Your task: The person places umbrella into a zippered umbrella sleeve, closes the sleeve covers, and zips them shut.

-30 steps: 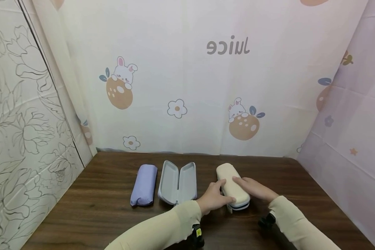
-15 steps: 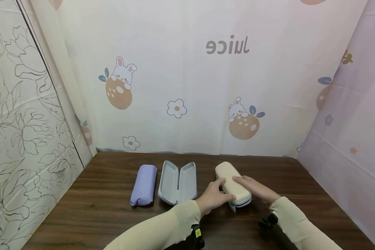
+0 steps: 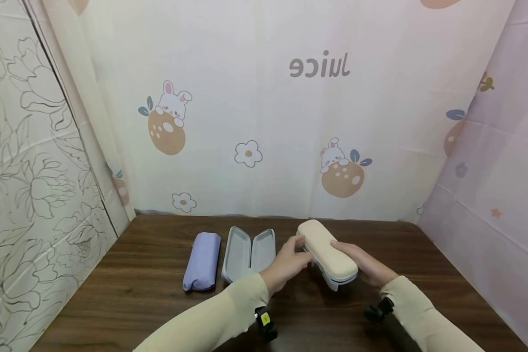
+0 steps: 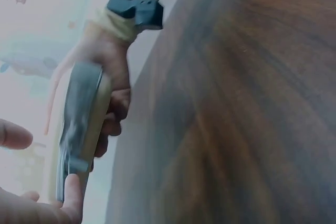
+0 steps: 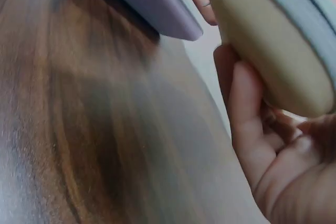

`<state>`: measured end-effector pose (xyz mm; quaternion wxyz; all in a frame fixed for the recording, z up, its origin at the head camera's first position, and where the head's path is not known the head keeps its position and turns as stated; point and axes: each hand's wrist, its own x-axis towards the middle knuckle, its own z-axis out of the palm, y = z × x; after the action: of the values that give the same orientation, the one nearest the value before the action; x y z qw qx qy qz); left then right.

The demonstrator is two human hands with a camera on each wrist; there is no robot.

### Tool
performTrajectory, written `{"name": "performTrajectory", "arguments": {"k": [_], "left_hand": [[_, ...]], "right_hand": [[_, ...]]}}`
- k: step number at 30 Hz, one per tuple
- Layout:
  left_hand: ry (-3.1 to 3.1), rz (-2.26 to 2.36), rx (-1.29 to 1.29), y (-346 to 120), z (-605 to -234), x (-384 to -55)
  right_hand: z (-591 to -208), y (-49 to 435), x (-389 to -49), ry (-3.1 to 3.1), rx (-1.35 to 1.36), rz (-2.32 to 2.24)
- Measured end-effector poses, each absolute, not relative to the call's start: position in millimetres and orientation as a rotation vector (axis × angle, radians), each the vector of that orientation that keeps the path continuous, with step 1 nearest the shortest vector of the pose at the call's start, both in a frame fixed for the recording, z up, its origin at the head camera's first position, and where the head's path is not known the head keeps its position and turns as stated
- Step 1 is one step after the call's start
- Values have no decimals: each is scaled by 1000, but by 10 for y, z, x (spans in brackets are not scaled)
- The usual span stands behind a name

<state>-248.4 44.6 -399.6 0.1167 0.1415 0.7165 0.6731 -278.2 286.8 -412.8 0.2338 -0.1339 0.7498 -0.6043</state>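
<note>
A cream zippered hard case, like a glasses case, is held tilted just above the table. My right hand grips it along its right side, thumb on top and fingers underneath, as the right wrist view shows. In the left wrist view the zip side of the case faces the camera, blurred. My left hand is at the left side of the case, with thumb and forefinger spread apart. One left fingertip touches the case beside the zip tab, while another digit stands off from it.
An unfolded case with a grey lining lies left of my left hand, its two halves spread. Farther left is a purple oblong case. The dark wooden table ends at a printed curtain behind.
The cream case has risen off the table and tilted, its far end shifting left. My left hand has slid from its near end and top to the left side, letting go of its grip.
</note>
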Motion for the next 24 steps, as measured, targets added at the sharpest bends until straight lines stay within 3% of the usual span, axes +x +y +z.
{"name": "performTrajectory", "arguments": {"k": [11,24], "left_hand": [[2010,2114,236,234,-3879,-2711],[1757,2070,368,80,-3904,-2796]], "right_hand": [[-3994,2829,-2695,1854,-497,-1698],[-3774,2730,-2558,1660,-527,-1704]]}}
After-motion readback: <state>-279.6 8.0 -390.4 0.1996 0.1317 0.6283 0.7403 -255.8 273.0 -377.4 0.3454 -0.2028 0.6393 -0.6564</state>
